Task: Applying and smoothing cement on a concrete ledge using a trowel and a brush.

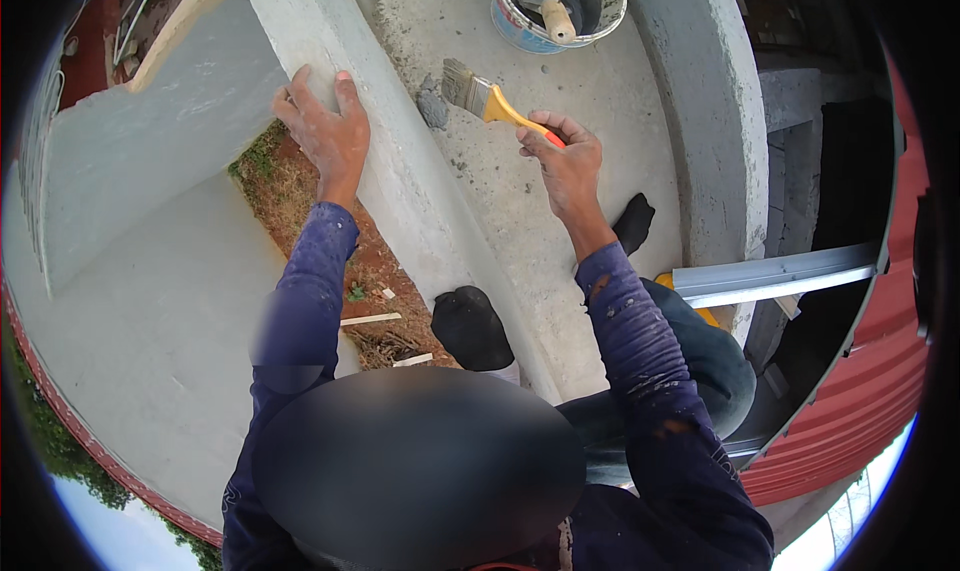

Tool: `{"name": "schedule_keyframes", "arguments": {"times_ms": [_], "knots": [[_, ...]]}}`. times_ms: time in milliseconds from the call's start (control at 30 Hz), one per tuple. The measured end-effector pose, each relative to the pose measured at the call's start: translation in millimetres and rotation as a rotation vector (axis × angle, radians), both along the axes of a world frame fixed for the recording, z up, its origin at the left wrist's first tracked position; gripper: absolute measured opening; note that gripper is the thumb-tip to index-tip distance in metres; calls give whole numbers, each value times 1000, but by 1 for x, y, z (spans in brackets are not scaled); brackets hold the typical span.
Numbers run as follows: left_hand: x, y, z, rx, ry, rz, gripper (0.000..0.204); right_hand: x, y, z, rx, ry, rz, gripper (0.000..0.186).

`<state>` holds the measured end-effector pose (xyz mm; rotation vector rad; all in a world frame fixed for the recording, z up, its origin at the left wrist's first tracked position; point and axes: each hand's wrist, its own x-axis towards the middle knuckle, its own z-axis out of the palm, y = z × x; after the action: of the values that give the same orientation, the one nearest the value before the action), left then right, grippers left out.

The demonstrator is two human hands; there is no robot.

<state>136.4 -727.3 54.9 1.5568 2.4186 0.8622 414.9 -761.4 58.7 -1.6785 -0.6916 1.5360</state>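
My right hand [568, 176] is closed round the yellow and red handle of a flat paintbrush [500, 107]. Its grey-stained bristles point left, over the concrete floor beside a small heap of grey mortar [432, 103]. My left hand [330, 131] rests with fingers spread on top of a low grey concrete wall [400, 181], holding nothing. Beyond the brush stands a bucket [527, 37] with a smeared rim and grey mix inside. A tool with a pale wooden handle [557, 19] lies in it.
One black-socked foot [472, 329] is on the low wall, the other [633, 223] on the concrete floor [520, 231]. Left of the wall, the ground drops to brown soil [290, 201]. A curved parapet [690, 101] and a metal channel [775, 273] stand at right, near red corrugated sheeting [850, 401].
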Motion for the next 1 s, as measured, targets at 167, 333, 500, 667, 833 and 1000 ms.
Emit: {"name": "schedule_keyframes", "arguments": {"times_ms": [167,333,500,667,833,1000], "knots": [[-15,21,7,-22,63,15,57,-7,24,3,188,-99,136,31],[-27,71,-1,43,40,32,56,-17,40,-10,252,32,-7,28],[-28,76,-10,-15,145,5,58,-41,56,-48,119,-627,209,40],[-30,75,-11,2,165,-13,58,-76,64,-78,1,-514,353,26],[-31,76,-13,9,191,-10,57,-111,77,-91,-145,-290,143,25],[-31,76,-13,4,212,-15,55,-141,114,-100,-77,-335,175,23]]}}
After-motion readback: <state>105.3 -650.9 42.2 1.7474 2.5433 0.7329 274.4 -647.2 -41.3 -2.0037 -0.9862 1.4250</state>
